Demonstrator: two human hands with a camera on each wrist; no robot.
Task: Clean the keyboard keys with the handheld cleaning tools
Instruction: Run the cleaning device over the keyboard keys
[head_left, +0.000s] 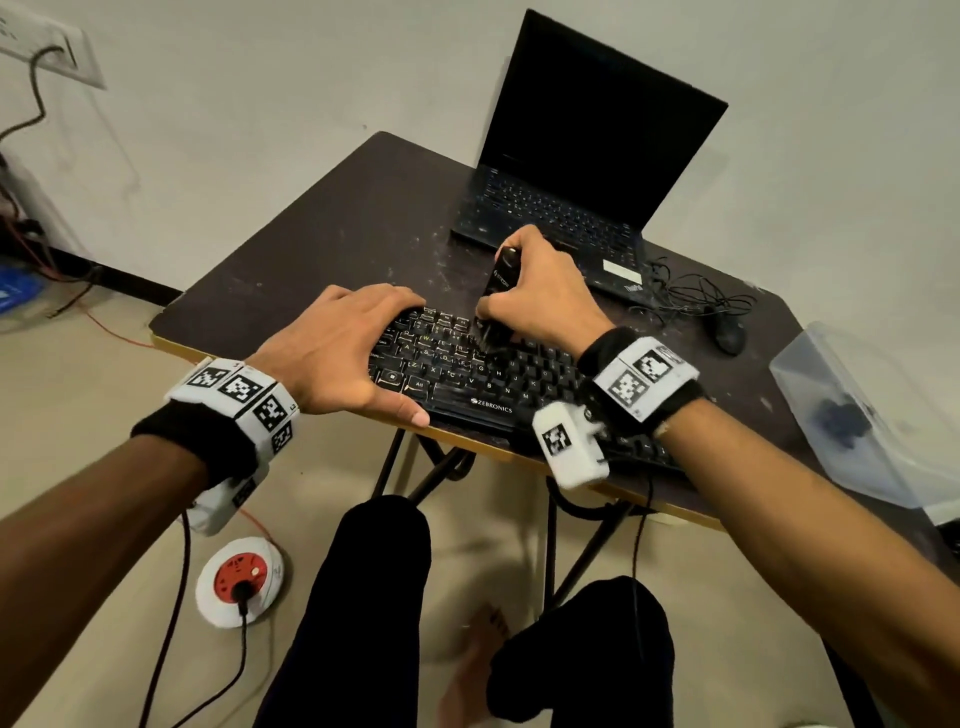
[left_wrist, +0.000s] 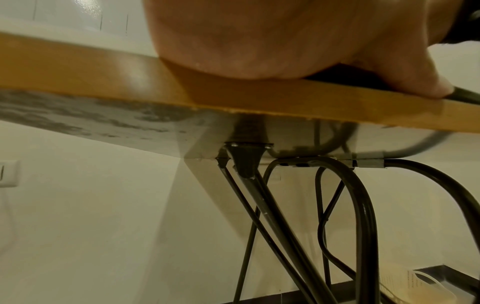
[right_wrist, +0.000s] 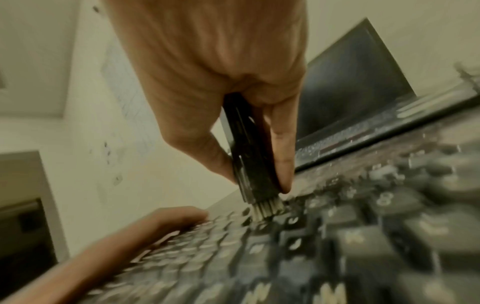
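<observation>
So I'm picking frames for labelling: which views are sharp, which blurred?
Head view: mostly sharp, keyboard legends readable, brush bristles smeared. Right wrist view: keyboard and laptop motion-blurred. Left wrist view: palm of the left hand out of focus, table edge soft.

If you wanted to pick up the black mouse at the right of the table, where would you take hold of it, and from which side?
Probably grip the mouse across its two long flanks, coming from above. It lies flat on the table with its rounded back up, and its thin cable tangles off toward the laptop, so a top grasp avoids the wire. The right hand currently holds the brush.
</observation>
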